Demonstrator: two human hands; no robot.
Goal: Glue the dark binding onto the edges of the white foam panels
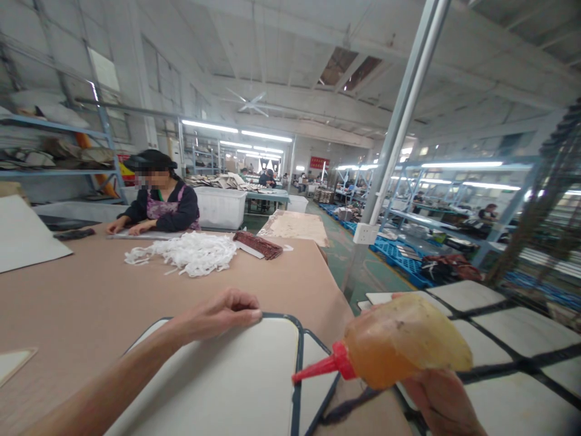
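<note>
A white panel [236, 369] with rounded corners and a dark edging strip [297, 345] lies on the brown table in front of me. At its far edge is my left hand [231, 309], fingers curled and thumb pressed against the dark border. My right hand [438, 393] grips a squeeze bottle [403, 339] of amber liquid, tilted to the left. The bottle's red nozzle [320, 366] points at the panel's right border, its tip touching or just above it. Beneath sits another dark-edged panel [315, 357], partly covered.
White strips [190, 251] are heaped on the brown table [91, 303], beside a reddish-brown bundle [261, 244]. A co-worker [158, 200] works across the table. To my right lie several dark-edged white panels [521, 330]; a metal post [385, 157] rises beyond the table edge.
</note>
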